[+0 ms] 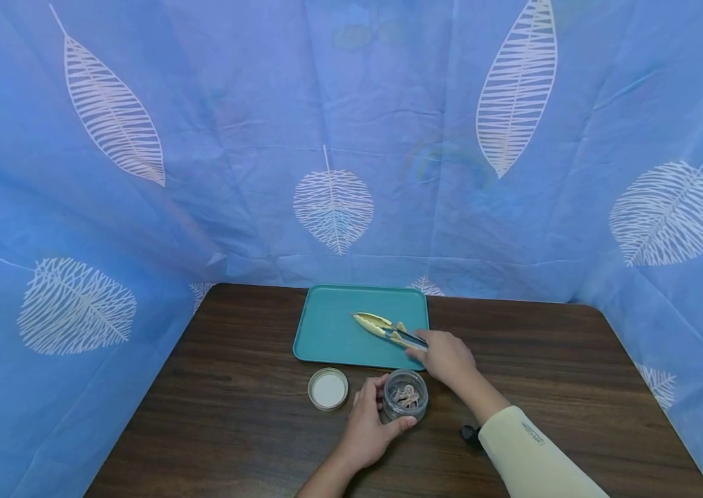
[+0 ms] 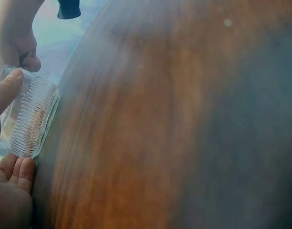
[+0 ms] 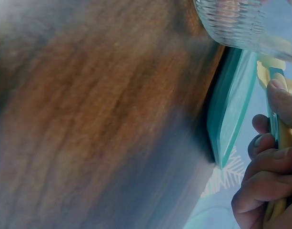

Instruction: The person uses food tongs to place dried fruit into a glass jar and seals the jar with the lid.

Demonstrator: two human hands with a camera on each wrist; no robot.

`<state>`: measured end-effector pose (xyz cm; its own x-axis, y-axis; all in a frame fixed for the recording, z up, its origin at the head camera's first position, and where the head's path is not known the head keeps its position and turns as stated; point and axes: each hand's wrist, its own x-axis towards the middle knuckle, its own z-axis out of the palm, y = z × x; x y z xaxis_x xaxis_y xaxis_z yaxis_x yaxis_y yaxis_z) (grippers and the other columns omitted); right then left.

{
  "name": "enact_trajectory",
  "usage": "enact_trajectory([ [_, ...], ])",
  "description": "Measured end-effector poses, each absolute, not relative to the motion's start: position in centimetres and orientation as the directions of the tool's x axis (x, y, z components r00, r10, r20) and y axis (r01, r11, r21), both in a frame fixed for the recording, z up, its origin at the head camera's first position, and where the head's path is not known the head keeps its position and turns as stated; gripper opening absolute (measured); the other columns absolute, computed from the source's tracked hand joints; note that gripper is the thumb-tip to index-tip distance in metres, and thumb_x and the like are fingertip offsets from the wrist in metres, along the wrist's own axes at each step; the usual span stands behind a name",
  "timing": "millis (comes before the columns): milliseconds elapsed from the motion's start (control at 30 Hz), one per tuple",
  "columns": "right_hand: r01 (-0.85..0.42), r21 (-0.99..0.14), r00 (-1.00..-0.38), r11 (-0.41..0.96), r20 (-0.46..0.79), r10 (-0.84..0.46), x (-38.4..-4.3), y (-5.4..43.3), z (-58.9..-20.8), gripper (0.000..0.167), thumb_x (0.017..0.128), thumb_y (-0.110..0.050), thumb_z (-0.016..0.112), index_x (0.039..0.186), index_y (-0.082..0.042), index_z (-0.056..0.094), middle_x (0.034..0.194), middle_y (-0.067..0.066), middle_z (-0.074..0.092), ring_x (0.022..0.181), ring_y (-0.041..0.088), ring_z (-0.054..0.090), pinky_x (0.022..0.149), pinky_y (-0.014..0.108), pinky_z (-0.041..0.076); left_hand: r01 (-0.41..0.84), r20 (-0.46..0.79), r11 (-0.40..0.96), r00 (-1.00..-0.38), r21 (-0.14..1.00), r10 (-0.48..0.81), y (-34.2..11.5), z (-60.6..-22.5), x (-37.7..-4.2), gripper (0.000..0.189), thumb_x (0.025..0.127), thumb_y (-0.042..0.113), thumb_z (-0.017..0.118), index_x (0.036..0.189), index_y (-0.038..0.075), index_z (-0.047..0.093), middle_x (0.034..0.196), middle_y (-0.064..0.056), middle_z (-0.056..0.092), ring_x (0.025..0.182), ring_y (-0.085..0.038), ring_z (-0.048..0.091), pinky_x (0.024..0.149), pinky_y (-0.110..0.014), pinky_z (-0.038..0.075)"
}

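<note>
My left hand [image 1: 366, 425] holds a clear glass jar [image 1: 397, 413] by its side, thumb at the front and fingers round the left. Ribbed walls show on the jar [image 2: 34, 114] in the left wrist view. Inside lie several pale pinkish curled pieces [image 1: 406, 396]. My right hand [image 1: 448, 354] grips a pair of tongs [image 1: 382, 328] with yellow tips and metal arms. Those tips point left, above the teal tray [image 1: 332, 339], slightly apart with nothing seen between them. In the right wrist view, fingers [image 3: 265, 176] curl round the tongs' handle [image 3: 274, 126].
A round lid [image 1: 329, 389] with a white inside lies left of the jar on the dark wooden table [image 1: 233, 401]. The tray stands at the table's back edge, before a blue leaf-patterned cloth [image 1: 251, 194]. A black object [image 1: 471, 436] shows by my right sleeve.
</note>
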<state>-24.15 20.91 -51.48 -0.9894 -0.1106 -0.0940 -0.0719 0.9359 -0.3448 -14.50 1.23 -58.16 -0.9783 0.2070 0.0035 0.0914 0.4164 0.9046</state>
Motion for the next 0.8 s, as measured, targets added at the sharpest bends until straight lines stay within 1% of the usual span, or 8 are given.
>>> enact_trajectory([
  [100,-0.066,-0.367,-0.991,0.928,-0.087,-0.105,-23.6,21.3,-51.4,0.057,0.104,-0.047,0.072,0.152,-0.016,0.065,0.146,0.019,0.070,0.119,0.043,0.072,0.091,0.061,0.061,0.092,0.006,0.416,-0.979,0.905,0.204,1.1,-58.0,-14.4,0.083,0.087,0.042,0.093,0.152,0.015,0.048,0.138,-0.004,0.060,0.122,-0.018,0.055,0.102,-0.027,0.055],
  [333,-0.082,-0.404,-0.994,0.911,-0.032,-0.103,-21.7,22.2,-51.2,0.055,0.104,-0.042,0.073,0.149,-0.011,0.066,0.137,0.019,0.075,0.109,0.037,0.075,0.083,0.056,0.061,0.090,0.003,0.422,-0.979,0.902,0.202,1.3,-58.3,-14.6,0.084,0.087,0.044,0.092,0.153,0.015,0.048,0.139,-0.002,0.060,0.123,-0.016,0.053,0.102,-0.025,0.054],
  [433,-0.087,-0.422,-0.995,0.903,-0.015,-0.103,-20.8,22.6,-51.3,0.054,0.103,-0.041,0.074,0.148,-0.010,0.067,0.131,0.017,0.078,0.102,0.031,0.076,0.079,0.050,0.060,0.098,0.014,0.418,-0.980,0.903,0.200,1.3,-58.4,-14.6,0.085,0.086,0.043,0.093,0.153,0.015,0.048,0.139,-0.002,0.061,0.123,-0.016,0.054,0.103,-0.025,0.054],
  [533,-0.080,-0.444,-0.995,0.892,-0.017,-0.098,-19.9,22.9,-51.3,0.053,0.103,-0.040,0.075,0.147,-0.010,0.068,0.125,0.014,0.079,0.090,0.021,0.071,0.071,0.042,0.055,0.103,0.020,0.420,-0.980,0.902,0.196,1.3,-58.6,-14.6,0.085,0.086,0.043,0.093,0.153,0.015,0.048,0.139,-0.003,0.062,0.123,-0.016,0.054,0.103,-0.025,0.054],
  [600,-0.073,-0.459,-0.995,0.885,-0.023,-0.094,-19.3,23.1,-51.3,0.053,0.102,-0.039,0.076,0.146,-0.011,0.068,0.122,0.012,0.080,0.083,0.017,0.065,0.068,0.037,0.050,0.105,0.024,0.421,-0.981,0.901,0.194,1.3,-58.6,-14.6,0.085,0.086,0.043,0.093,0.153,0.015,0.048,0.139,-0.003,0.062,0.123,-0.016,0.055,0.103,-0.026,0.054],
  [700,-0.061,-0.483,-0.996,0.874,-0.022,-0.081,-18.4,23.4,-51.3,0.050,0.101,-0.038,0.077,0.144,-0.013,0.070,0.115,0.008,0.081,0.077,0.014,0.060,0.067,0.033,0.046,0.110,0.030,0.424,-0.981,0.899,0.192,1.4,-58.6,-14.6,0.086,0.085,0.044,0.093,0.153,0.016,0.048,0.139,-0.003,0.062,0.123,-0.015,0.055,0.103,-0.026,0.055],
  [800,-0.053,-0.502,-0.997,0.863,-0.016,-0.070,-17.4,23.7,-51.3,0.047,0.101,-0.037,0.077,0.142,-0.016,0.071,0.106,0.002,0.081,0.075,0.013,0.057,0.067,0.032,0.046,0.124,0.045,0.424,-0.980,0.897,0.192,1.4,-58.6,-14.6,0.085,0.085,0.043,0.094,0.152,0.015,0.049,0.139,-0.004,0.062,0.123,-0.016,0.056,0.103,-0.027,0.056],
])
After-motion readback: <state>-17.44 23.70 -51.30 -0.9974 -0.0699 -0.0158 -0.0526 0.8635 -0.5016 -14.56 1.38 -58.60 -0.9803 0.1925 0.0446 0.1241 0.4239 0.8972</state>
